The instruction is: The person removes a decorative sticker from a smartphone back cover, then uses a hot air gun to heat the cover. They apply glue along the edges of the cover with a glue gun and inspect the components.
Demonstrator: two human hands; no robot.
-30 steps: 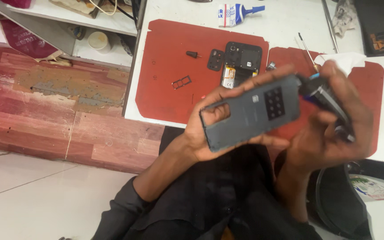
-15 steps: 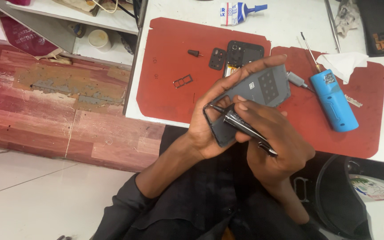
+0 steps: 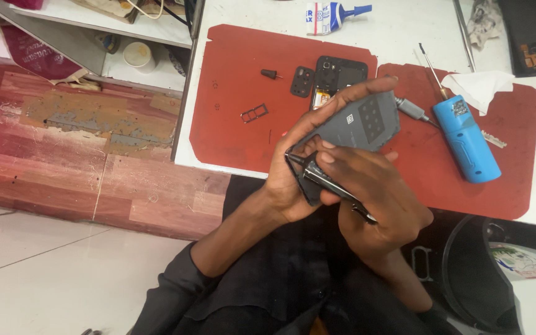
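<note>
Since the earlier frame the blue driver (image 3: 466, 139) has gone from the right hand (image 3: 373, 198) to the red mat (image 3: 231, 124). That hand now pinches tweezers (image 3: 327, 183) at the phone's (image 3: 355, 124) lower corner. The left hand (image 3: 299, 167) clamps the phone above the table edge. Judged: fine work under way.

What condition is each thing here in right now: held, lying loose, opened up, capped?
Left hand: grip closed around the phone.
Right hand: grip closed on the tool.
Phone: grey, held above the desk, back facing up.
Tool: dark, thin, tip at the phone's lower corner.
Blue device: lying on the red mat.
Card tray: out, lying loose.
Glue tube: lying flat, capped.
</note>
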